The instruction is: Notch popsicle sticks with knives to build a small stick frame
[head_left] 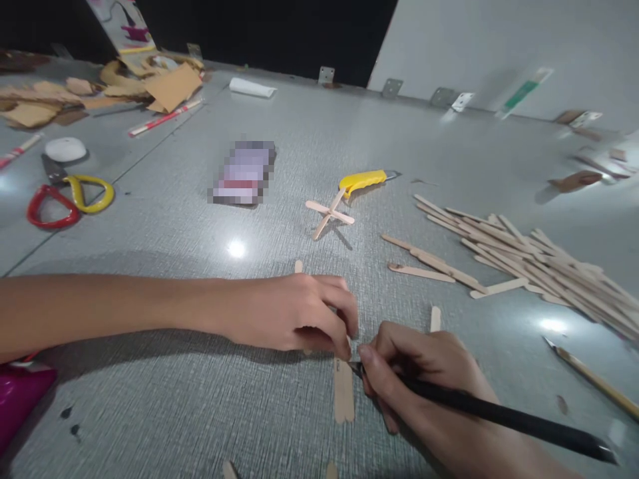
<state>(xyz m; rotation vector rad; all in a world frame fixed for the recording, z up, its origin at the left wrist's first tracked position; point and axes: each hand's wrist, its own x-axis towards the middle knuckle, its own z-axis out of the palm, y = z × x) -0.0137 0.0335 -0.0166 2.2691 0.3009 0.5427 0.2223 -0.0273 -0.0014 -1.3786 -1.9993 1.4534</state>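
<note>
Two wooden craft sticks (343, 396) lie side by side on the grey table, with small dark marks near their upper part. My left hand (304, 313) is closed, its bent fingertips pressing on the top of this pair. Another craft stick (298, 267) shows partly from under that hand. In my right hand (429, 379) is a slim black pen (499, 414), held in a writing grip; its tip is at the right edge of the pair. A stick end (436, 318) sticks out behind my right hand.
Loose craft sticks (539, 259) are heaped at the right, near a brush-like tool (594, 376). Ahead lie crossed sticks (329, 213), a yellow cutter (364, 179) and a blurred phone-like object (244, 173). Scissors (70, 196) and cardboard scraps (174, 86) are at the left.
</note>
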